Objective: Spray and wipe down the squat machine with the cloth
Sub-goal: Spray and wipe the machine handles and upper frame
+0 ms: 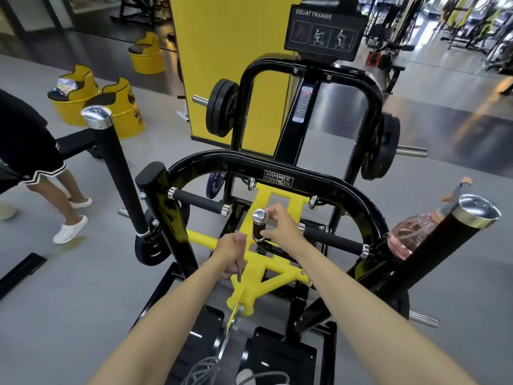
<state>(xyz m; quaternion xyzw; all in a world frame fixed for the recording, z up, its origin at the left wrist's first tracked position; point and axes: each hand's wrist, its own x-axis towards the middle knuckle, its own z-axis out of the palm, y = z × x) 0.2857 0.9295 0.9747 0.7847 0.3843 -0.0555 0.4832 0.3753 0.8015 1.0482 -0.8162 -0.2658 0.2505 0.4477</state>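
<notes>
The right hand [280, 229] curls round a short upright handle [259, 227] with a black grip and a chrome cap, thumb low on the grip and fingers near the cap. Just to its left, the left hand [231, 244] is closed in a fist on a pinkish cloth [236, 269], whose loose end hangs below the fist against the yellow lever frame [266, 263] of the squat machine [277, 162]. Both hands sit over this yellow frame, which runs back under the forearms to a pivot above the black footplates [277, 354]. Two horizontal foam grips flank the hands, the left foam grip [201, 202] beyond the left hand and the right foam grip [333, 240] just past the right hand. Beyond the hands curves the black arch bearing a "HAMMER STRENGTH" label [277, 178]. Well to the right of the right hand, a spray bottle [408, 234] of pink liquid with an orange nozzle rests tilted between the arch and the right post [477, 211], a chrome-capped black tube; the matching left post [97, 116] rises to the left of the left hand. Farther beyond the hands, weight plates [222, 107] hang on both sides of the rear frame below a "SQUAT TRAINER" placard [324, 29]. Far off to the left, another person [41, 162] in black shorts and white shoes stands near yellow drum seats [116, 107] on the grey floor [83, 287].
</notes>
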